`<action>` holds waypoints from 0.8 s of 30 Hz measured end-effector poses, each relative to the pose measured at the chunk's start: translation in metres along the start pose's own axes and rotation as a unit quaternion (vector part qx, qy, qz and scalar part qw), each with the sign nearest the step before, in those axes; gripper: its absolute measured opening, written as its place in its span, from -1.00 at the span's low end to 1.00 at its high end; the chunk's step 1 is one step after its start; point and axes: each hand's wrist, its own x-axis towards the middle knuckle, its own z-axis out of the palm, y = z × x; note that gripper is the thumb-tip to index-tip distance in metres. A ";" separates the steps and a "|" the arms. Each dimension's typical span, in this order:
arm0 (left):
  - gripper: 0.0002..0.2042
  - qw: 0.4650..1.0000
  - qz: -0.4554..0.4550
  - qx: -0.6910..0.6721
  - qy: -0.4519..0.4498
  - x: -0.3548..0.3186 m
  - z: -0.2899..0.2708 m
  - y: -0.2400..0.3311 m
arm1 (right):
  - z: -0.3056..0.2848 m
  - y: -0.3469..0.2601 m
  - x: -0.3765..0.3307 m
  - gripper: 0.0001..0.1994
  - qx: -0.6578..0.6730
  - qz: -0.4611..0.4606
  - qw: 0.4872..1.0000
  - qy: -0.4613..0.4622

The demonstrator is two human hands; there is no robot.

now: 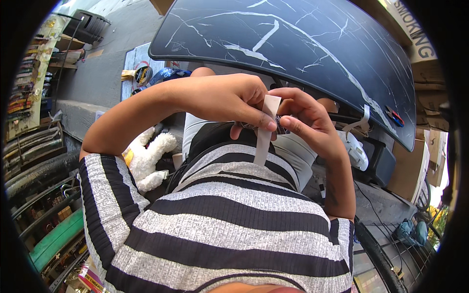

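Observation:
A flat off-white strip (262,146), like ribbon or tape, hangs in front of my lap. My left hand (234,100) is closed, its thumb pressing the strip near the middle. Behind the strip, between my hands, a small dark, wiry piece (280,128) shows in part; its kind cannot be made out. My right hand (312,119) is curled around that spot from the right. Its index fingertip lies near the strip's upper end, and its thumb is by the wiry piece. What its other fingers hold is hidden.
A black marbled table (293,39) stands ahead, with red-and-blue snips (394,117) near its right edge. Another pale strip (364,116) hangs over that edge, above a white device (355,152). A white plush toy (154,156) lies left of my lap; a tape roll (143,75) sits farther off.

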 end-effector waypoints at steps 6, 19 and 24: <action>-0.68 0.995 -0.042 0.075 0.046 -0.009 0.002 0.001 | 0.014 -0.011 -0.008 -0.66 -0.084 -0.060 0.991 0.090; -0.63 0.967 0.113 0.076 0.214 -0.011 0.027 -0.002 | 0.014 -0.038 -0.028 -0.62 -0.270 -0.042 0.954 0.121; -0.68 0.947 0.180 0.127 0.233 -0.008 0.029 -0.003 | 0.018 -0.044 -0.034 -0.63 -0.264 -0.024 0.953 0.145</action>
